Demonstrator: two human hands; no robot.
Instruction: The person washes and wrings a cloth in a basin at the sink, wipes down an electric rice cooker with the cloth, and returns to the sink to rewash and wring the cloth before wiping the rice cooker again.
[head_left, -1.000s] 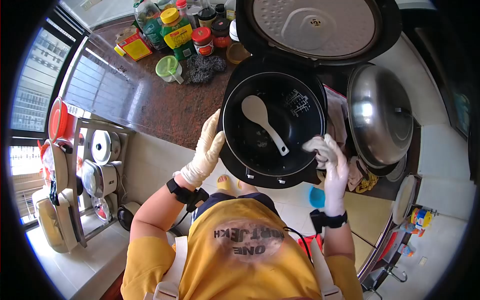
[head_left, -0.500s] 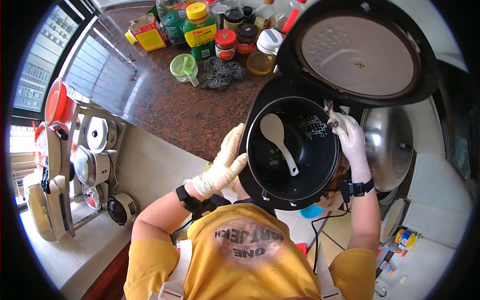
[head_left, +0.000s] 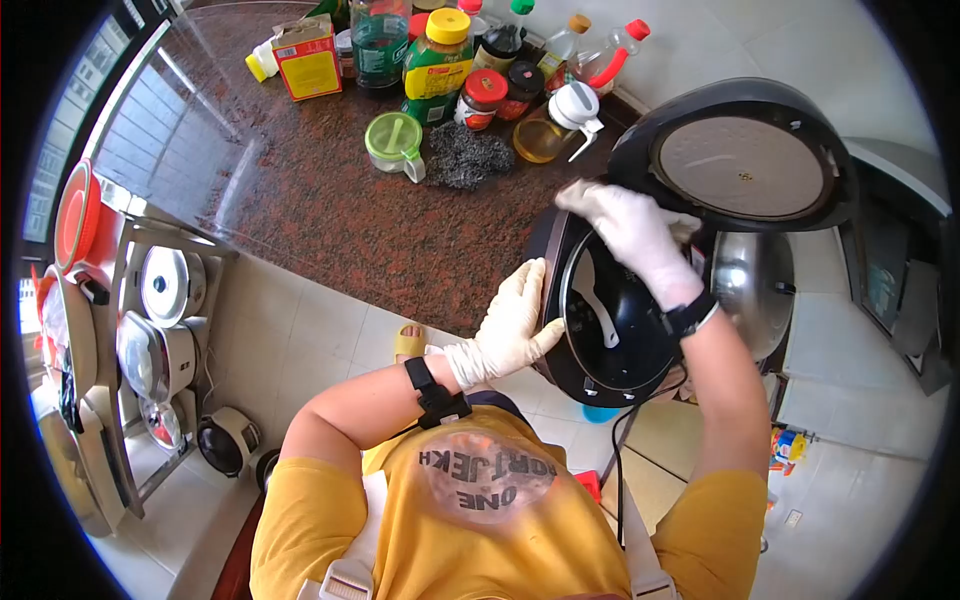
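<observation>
A black rice cooker [head_left: 640,345] stands with its lid [head_left: 745,165] raised, and a white rice paddle [head_left: 598,305] lies in its dark inner pot. My left hand [head_left: 508,325], in a pale glove, rests against the cooker's left side with its fingers apart. Over the cooker's back left rim reaches my right hand [head_left: 630,225], also gloved. Its fingers are bent round something, and a bit of pale cloth seems to show there; what it is cannot be made out clearly.
On the counter [head_left: 340,210] are a green-lidded container [head_left: 394,140], a dark mesh scourer [head_left: 468,155], an oil jug [head_left: 545,130] and several jars. A metal domed lid [head_left: 752,295] stands behind the cooker's right side. Pot racks [head_left: 150,330] are at the left.
My right hand has moved from the cooker's right rim across to its back left rim. My left hand stays at the cooker's side. The view has shifted, and the cooker appears farther right.
</observation>
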